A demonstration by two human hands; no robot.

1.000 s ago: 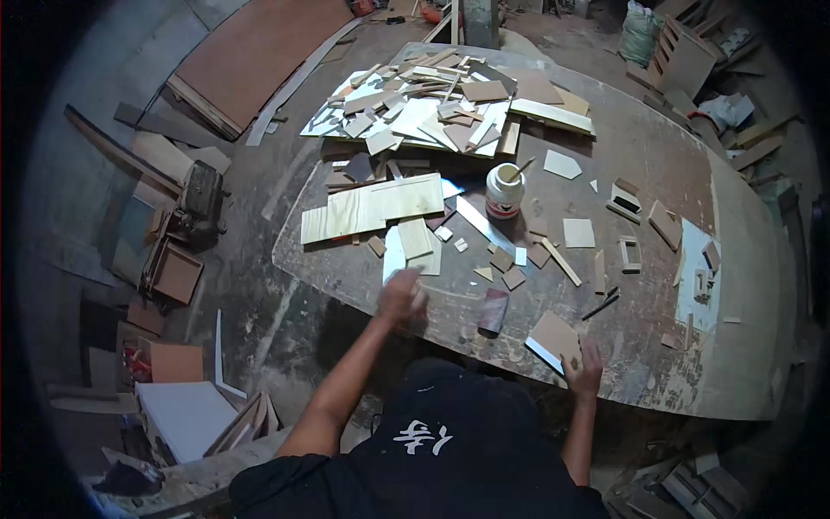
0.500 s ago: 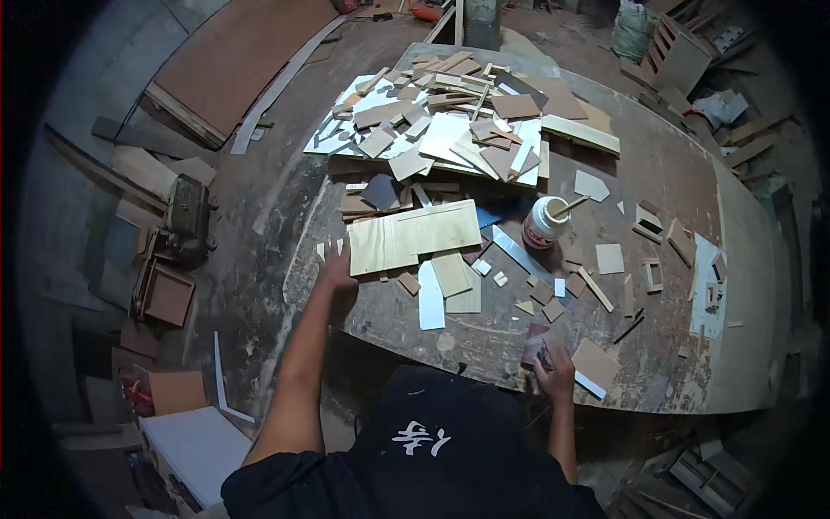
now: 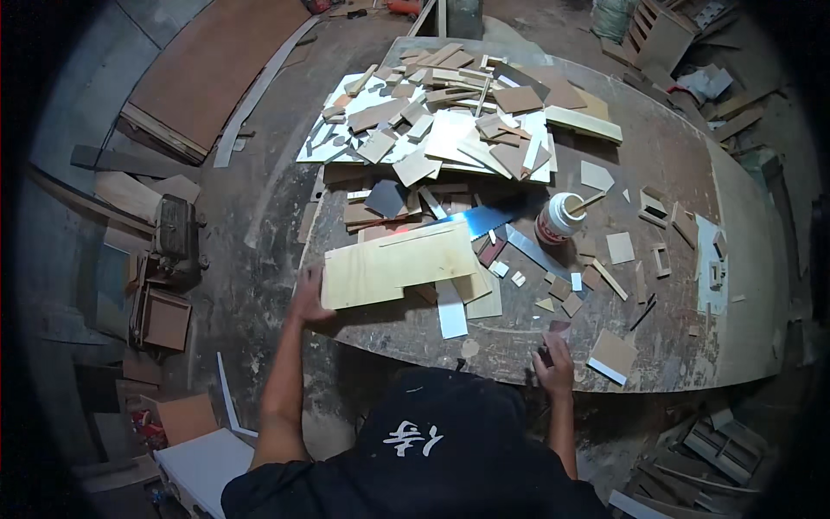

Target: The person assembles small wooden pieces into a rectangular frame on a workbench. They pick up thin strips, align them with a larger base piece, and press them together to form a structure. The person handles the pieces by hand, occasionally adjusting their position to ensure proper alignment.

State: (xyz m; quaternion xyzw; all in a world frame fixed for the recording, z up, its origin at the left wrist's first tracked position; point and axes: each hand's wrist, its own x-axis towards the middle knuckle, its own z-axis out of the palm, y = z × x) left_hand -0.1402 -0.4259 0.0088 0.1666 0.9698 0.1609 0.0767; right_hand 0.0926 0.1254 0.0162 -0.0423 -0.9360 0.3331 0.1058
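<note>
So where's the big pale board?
In the head view, the board is left of centre, the left hand at its left end and the saw blade beyond its far right corner.

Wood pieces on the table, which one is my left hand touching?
The long pale board with the stepped near edge: your left hand holds its left end; other pieces lie farther off.

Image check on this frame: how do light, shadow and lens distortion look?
Head view: dark vignetting at the sides and corners, with the table's edge bowed by the fisheye; head view: white pieces in the scrap pile look brightest, with deep shadow under the table's near edge; head view: the pale board at the left hand reads clearly.
</note>
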